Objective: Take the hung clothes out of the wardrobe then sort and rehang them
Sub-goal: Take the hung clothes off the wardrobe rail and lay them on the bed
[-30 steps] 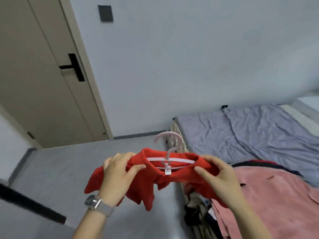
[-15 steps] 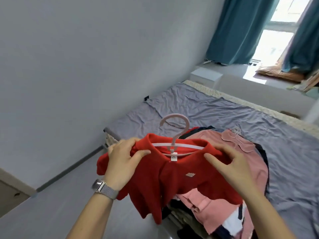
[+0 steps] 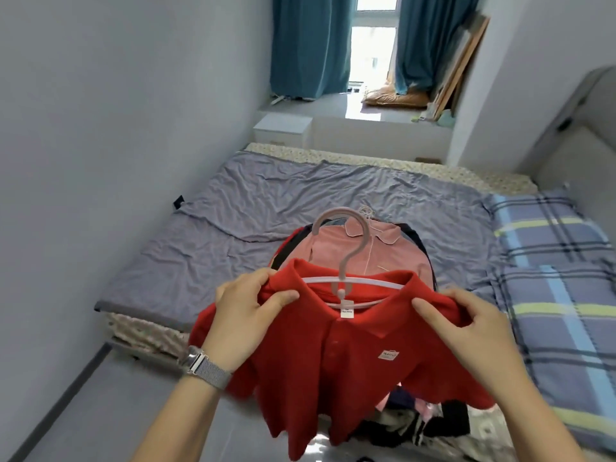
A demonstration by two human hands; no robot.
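Red polo shirt [image 3: 346, 355], gripped by both hands at its shoulders, seemingly hides most of the hanger [image 3: 346, 258].

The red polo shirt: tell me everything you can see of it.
The red polo shirt looks like knit cotton, with a collar, a buttoned placket, a white neck tag and a small chest logo. It hangs on a pale hanger, held above the clothes pile on the bed. The left hand and right hand grip its shoulders.
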